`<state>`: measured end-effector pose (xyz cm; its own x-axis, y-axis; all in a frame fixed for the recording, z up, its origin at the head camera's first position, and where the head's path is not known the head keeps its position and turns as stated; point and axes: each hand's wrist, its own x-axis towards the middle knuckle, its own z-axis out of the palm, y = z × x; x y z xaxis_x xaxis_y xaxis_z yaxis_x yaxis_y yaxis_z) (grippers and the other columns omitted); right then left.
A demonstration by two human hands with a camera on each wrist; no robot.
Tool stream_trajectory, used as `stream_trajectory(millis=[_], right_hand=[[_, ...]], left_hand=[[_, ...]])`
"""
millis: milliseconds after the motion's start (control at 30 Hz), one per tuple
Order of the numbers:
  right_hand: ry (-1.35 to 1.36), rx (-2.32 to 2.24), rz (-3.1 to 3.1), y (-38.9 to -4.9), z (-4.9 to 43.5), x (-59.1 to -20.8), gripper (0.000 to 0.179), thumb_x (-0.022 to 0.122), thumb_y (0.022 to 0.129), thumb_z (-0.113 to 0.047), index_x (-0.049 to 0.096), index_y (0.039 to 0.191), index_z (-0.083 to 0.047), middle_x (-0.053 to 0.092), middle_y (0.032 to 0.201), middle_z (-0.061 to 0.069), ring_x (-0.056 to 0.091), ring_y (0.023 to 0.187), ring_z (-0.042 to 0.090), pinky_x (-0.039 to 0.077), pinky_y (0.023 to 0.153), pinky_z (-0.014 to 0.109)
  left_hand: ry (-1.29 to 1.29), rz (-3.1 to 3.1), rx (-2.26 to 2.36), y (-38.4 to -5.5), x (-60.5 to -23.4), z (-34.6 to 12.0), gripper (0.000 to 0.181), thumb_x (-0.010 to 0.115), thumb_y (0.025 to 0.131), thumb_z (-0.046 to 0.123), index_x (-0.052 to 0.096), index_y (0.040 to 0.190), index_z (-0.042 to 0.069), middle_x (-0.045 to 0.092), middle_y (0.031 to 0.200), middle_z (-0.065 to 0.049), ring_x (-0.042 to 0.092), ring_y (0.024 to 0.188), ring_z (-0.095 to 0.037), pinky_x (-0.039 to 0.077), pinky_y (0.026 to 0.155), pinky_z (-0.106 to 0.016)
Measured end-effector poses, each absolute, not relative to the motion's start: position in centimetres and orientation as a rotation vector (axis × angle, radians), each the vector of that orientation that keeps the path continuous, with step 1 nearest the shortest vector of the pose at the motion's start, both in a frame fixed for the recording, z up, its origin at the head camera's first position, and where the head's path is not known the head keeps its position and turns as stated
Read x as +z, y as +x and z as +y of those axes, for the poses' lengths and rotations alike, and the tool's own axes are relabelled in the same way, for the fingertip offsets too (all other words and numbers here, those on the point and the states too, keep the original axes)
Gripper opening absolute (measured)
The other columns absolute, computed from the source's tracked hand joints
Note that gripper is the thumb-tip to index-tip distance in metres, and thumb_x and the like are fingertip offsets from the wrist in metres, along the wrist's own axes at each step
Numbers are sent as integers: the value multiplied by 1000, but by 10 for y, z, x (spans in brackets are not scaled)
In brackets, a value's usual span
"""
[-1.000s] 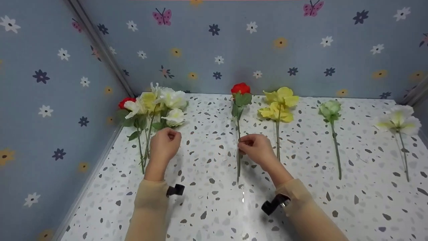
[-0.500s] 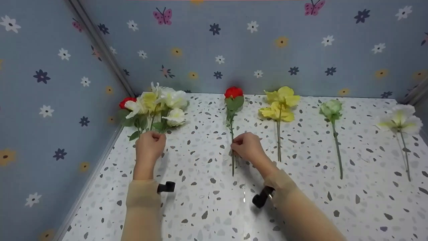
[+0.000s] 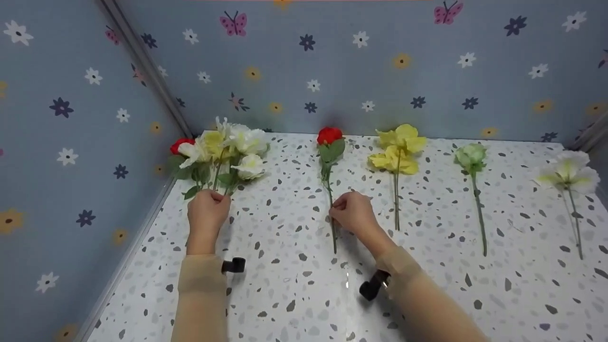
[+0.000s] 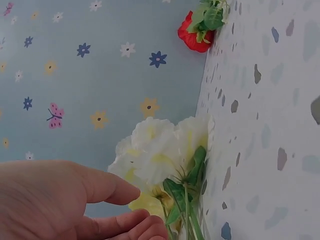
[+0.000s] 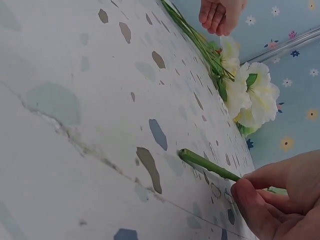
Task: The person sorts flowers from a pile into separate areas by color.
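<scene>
In the head view, my right hand (image 3: pixel 354 212) pinches the stem of a red rose (image 3: pixel 329 136) lying near the back wall. The cut end of its green stem (image 5: pixel 210 166) sticks out past thumb and fingers in the right wrist view. My left hand (image 3: pixel 208 211) hovers over the stems of a bunch of white, yellow and red flowers (image 3: pixel 247 140) at the left. A gap shows between left thumb and fingers in the left wrist view, with nothing held and the white blooms (image 4: pixel 157 150) just beyond. The hand hides part of the bunch's stems.
Right of the rose lie a yellow two-bloom flower (image 3: pixel 401 137), a pale green flower (image 3: pixel 471 156) and a white flower (image 3: pixel 570 171) on the speckled tabletop (image 3: pixel 294 285). Blue flower-patterned walls (image 3: pixel 332 61) close off the back and left side.
My right hand has shifted the rose left and slightly toward me, its stem now tilting the other way. My left hand has moved left and a little down, over the bunch's stems.
</scene>
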<state>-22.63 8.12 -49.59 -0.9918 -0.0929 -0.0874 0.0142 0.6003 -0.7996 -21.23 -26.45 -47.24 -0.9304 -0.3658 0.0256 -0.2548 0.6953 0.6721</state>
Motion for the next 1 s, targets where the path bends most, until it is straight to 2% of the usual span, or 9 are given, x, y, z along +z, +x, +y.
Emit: stream_trajectory(millis=[167,267,333,400,467,600,733,933,1000], right_hand=[[-66,-1311,2742,-223,80,-496,9,81,95,-10,79,94,-2,76,82,7,68,64,15,55,58,29],[-73,-1292,2758,-222,78,-498,12,83,95,-12,78,92,-2,75,81,6,66,64,15,55,60,29],[-83,-1296,2754,-221,78,-499,12,83,95,-12,78,91,-2,74,79,6,66,63,15,54,59,28],[-95,-1309,2741,-221,77,-500,10,82,95,-10,78,90,-2,75,77,5,67,61,14,54,57,28],[-107,-1320,2733,-221,77,-501,9,80,95,-8,78,90,-2,75,75,5,67,59,13,53,55,27],[-82,-1320,2731,-221,78,-501,8,77,95,-6,78,88,-3,74,72,3,67,57,13,52,54,26],[-45,-1317,2744,-222,78,-501,9,75,94,-5,79,86,-3,73,72,4,65,58,14,51,54,26],[-61,-1344,2720,-221,76,-501,9,77,96,-8,79,90,-2,75,76,5,68,61,14,54,57,26],[-66,-1336,2721,-221,75,-500,9,78,96,-9,78,91,-2,75,77,5,69,61,14,54,57,27]], left_hand=[[530,-2807,-913,-217,-490,-276,23,65,100,14,71,97,-8,73,102,-29,67,96,-48,54,88,-60],[507,-2803,-879,-218,-494,-278,21,65,98,9,66,83,-6,70,88,-27,63,84,-44,53,80,-58],[496,-2802,-880,-218,-495,-279,29,65,98,7,56,70,1,60,72,-18,52,71,-36,46,68,-53],[478,-2809,-876,-218,-496,-279,37,65,97,6,47,64,9,47,63,-8,41,66,-28,37,60,-46],[462,-2827,-878,-218,-497,-280,42,63,97,5,42,62,13,37,60,-2,33,63,-24,30,57,-41],[449,-2848,-897,-220,-502,-283,44,60,96,1,39,60,15,28,57,2,28,60,-21,29,57,-39],[448,-2856,-860,-231,-520,-294,43,57,92,-4,38,59,17,27,56,2,28,59,-21,29,57,-42],[452,-2883,-763,-241,-540,-303,39,59,89,-3,41,59,16,39,58,-4,38,64,-28,35,59,-47],[436,-2887,-733,-240,-539,-302,39,58,89,-2,39,59,16,38,58,-3,39,64,-28,35,58,-49]])
